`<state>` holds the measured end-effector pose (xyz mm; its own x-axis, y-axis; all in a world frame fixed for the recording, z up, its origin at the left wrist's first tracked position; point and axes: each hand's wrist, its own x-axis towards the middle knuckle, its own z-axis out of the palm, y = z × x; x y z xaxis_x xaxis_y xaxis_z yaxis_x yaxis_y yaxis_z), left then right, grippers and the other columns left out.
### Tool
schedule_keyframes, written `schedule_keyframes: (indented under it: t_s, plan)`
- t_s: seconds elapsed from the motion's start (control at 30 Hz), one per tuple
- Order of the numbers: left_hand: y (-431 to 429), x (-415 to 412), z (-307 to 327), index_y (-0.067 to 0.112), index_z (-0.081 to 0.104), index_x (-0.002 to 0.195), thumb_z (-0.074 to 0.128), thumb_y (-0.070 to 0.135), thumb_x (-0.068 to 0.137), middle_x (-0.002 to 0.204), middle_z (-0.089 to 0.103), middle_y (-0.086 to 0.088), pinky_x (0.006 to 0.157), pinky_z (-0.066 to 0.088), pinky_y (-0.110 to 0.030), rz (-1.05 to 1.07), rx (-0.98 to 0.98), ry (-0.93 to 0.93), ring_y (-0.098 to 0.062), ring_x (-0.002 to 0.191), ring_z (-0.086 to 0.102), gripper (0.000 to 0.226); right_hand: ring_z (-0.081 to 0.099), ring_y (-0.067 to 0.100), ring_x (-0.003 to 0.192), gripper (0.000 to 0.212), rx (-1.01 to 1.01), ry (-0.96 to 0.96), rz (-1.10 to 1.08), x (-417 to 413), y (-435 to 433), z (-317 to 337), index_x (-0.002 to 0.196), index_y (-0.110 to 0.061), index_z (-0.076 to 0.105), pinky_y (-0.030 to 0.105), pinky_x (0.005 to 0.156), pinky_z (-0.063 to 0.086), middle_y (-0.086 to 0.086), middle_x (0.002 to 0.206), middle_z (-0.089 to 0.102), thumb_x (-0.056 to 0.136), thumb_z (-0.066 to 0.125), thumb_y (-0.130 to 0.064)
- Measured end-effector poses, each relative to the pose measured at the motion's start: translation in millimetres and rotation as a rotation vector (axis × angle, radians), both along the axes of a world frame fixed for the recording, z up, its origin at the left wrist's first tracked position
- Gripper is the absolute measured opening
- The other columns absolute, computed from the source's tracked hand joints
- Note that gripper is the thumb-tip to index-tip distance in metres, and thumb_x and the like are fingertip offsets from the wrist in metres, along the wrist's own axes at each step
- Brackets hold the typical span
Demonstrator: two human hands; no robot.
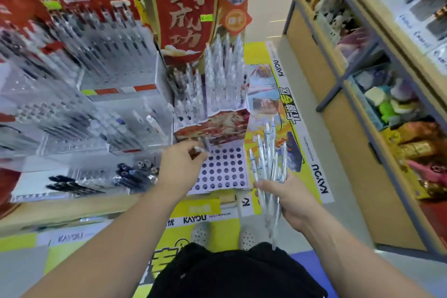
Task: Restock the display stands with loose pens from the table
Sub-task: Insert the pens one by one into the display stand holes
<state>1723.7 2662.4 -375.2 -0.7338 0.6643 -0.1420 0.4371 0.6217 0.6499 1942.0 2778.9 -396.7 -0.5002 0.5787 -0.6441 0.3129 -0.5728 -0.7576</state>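
Observation:
A stepped pen display stand (pixel 222 169) has a white front tier full of empty round holes. Its upper tiers hold several clear white pens (pixel 222 72) standing upright. My left hand (pixel 181 164) pinches one pen (pixel 203 149) at the back edge of the front tier, just below the stand's red picture panel. My right hand (pixel 287 198) grips a fanned bundle of several white pens (pixel 268 159) to the right of the stand, their tips pointing up and away from me.
Other acrylic pen racks (pixel 79 94) with dark pens fill the table to the left. A red cardboard sign (pixel 183 5) rises behind the stand. A wooden shelf unit (pixel 362 128) with toys and packets stands on the right. A yellow floor mat (pixel 285 109) lies below.

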Motion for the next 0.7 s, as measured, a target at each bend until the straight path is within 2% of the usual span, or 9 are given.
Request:
schedule_keyframes:
  t_s: [0.07, 0.17, 0.2, 0.27, 0.33, 0.43, 0.57, 0.63, 0.7]
  plan:
    - [3.6, 1.7, 0.8, 0.013, 0.075, 0.108, 0.072, 0.022, 0.094, 0.072, 0.065, -0.001, 0.053, 0.049, -0.029, 0.016, -0.033, 0.013, -0.016, 0.048, 0.055, 0.017, 0.071, 0.021, 0.106, 0.055, -0.028, 0.019, 0.012, 2.4, 5.5, -1.4, 0.121, -0.012, 0.061, 0.037, 0.094, 0.049, 0.003, 0.109, 0.077, 0.075, 0.090, -0.012]
    - [8.4, 1.8, 4.2, 0.016, 0.075, 0.106, 0.071, 0.024, 0.095, 0.081, 0.070, -0.007, 0.056, 0.055, -0.033, 0.002, -0.069, 0.030, -0.019, 0.047, 0.061, 0.015, 0.060, 0.026, 0.128, 0.124, -0.038, 0.025, 0.050, 2.5, 11.1, -5.8, 0.149, -0.010, 0.039, 0.049, 0.116, 0.038, 0.005, 0.140, 0.062, 0.047, 0.102, -0.038]
    - [9.6, 1.3, 4.7, 0.015, 0.074, 0.104, 0.071, 0.024, 0.095, 0.081, 0.070, -0.009, 0.057, 0.056, -0.036, -0.006, -0.077, 0.035, -0.022, 0.048, 0.062, 0.014, 0.060, 0.028, 0.128, 0.129, -0.032, 0.028, 0.059, 2.8, 12.6, -8.4, 0.150, -0.010, 0.039, 0.052, 0.117, 0.038, 0.007, 0.141, 0.061, 0.042, 0.102, -0.042]
    - [10.7, 0.2, 4.6, 0.013, 0.075, 0.101, 0.071, 0.024, 0.094, 0.075, 0.068, -0.006, 0.057, 0.056, -0.036, -0.024, -0.099, 0.059, -0.022, 0.050, 0.063, 0.013, 0.064, 0.029, 0.121, 0.118, -0.019, 0.020, 0.059, 2.0, 15.6, -12.6, 0.143, -0.012, 0.048, 0.054, 0.113, 0.043, 0.009, 0.133, 0.067, 0.042, 0.101, -0.041]
    - [10.4, 0.0, 3.5, 0.014, 0.076, 0.102, 0.072, 0.025, 0.094, 0.071, 0.065, -0.001, 0.055, 0.051, -0.029, -0.053, -0.128, 0.078, -0.017, 0.051, 0.060, 0.014, 0.065, 0.030, 0.120, 0.116, -0.012, 0.018, 0.043, 0.6, 17.1, -17.1, 0.141, -0.013, 0.051, 0.056, 0.111, 0.045, 0.010, 0.131, 0.068, 0.042, 0.102, -0.044]
    - [10.0, 0.4, 0.8, 0.014, 0.078, 0.104, 0.071, 0.023, 0.095, 0.082, 0.070, -0.002, 0.053, 0.040, -0.022, -0.104, -0.152, 0.089, -0.010, 0.054, 0.055, 0.015, 0.065, 0.033, 0.121, 0.115, -0.023, 0.030, 0.029, -3.9, 15.7, -18.7, 0.138, -0.013, 0.054, 0.059, 0.110, 0.046, 0.011, 0.131, 0.068, 0.038, 0.103, -0.046]
    - [12.0, -3.3, -6.4, 0.018, 0.077, 0.104, 0.072, 0.025, 0.094, 0.084, 0.071, -0.001, 0.056, 0.043, -0.026, -0.123, -0.155, 0.114, -0.015, 0.059, 0.061, 0.014, 0.071, 0.032, 0.109, 0.080, -0.026, 0.049, 0.001, -10.7, 11.6, -14.0, 0.123, -0.012, 0.063, 0.056, 0.108, 0.048, 0.009, 0.111, 0.077, 0.052, 0.095, -0.029]
    - [13.9, -4.1, -8.4, 0.017, 0.075, 0.107, 0.072, 0.022, 0.093, 0.085, 0.072, -0.001, 0.061, 0.047, -0.027, -0.093, -0.107, 0.103, -0.017, 0.065, 0.064, 0.016, 0.071, 0.033, 0.109, 0.073, -0.029, 0.044, -0.009, -12.8, 10.4, -14.5, 0.122, -0.011, 0.064, 0.057, 0.108, 0.048, 0.010, 0.110, 0.077, 0.057, 0.094, -0.026]
    - [14.9, -4.8, -9.0, 0.015, 0.074, 0.110, 0.071, 0.018, 0.093, 0.083, 0.070, 0.002, 0.064, 0.043, -0.025, -0.066, -0.051, 0.090, -0.015, 0.067, 0.061, 0.018, 0.071, 0.034, 0.107, 0.052, -0.030, 0.036, -0.013, -14.0, 9.9, -13.9, 0.118, -0.012, 0.067, 0.054, 0.106, 0.050, 0.011, 0.108, 0.077, 0.071, 0.090, -0.015]
